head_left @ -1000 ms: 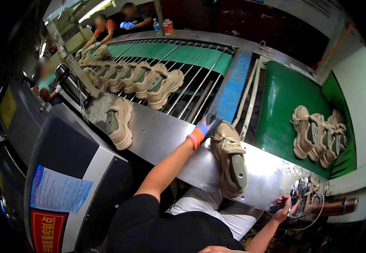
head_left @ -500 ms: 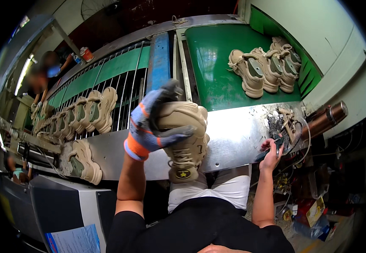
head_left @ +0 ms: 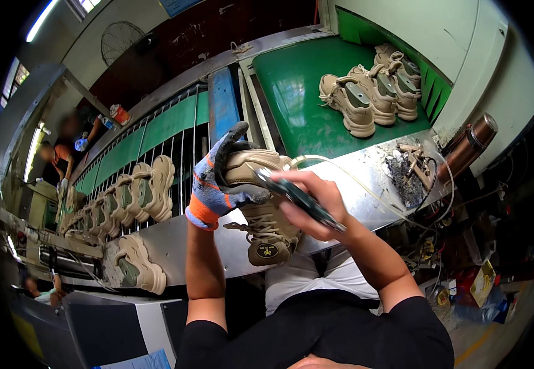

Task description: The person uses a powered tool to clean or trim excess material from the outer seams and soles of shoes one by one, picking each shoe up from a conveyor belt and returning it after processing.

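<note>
My left hand [head_left: 227, 178], in a blue and grey work glove with an orange cuff, grips a beige lace-up sneaker [head_left: 270, 224] by its sole end. The sneaker's tongue, with a round yellow emblem, points down toward my lap. My bare right hand [head_left: 319, 206] is wrapped round a dark green hand tool [head_left: 304, 200]. Its slim pointed tip is close to the sneaker's sole edge; whether they touch I cannot tell. Motion blurs the tool, so its exact kind does not show. A pale hose [head_left: 365, 184] arcs from near it toward the right.
Several beige sneakers stand on the green belt [head_left: 291, 80] at right. More line the metal-bar rack [head_left: 184, 132] at left, with a pair [head_left: 138, 264] on the steel ledge. Dark scraps [head_left: 402, 178] lie beside a copper-coloured flask [head_left: 473, 144]. People work at far left.
My right hand has come from the scraps at right to the sneaker, bringing the green tool. My left hand keeps its hold on the sneaker. The whole view has tilted slightly.
</note>
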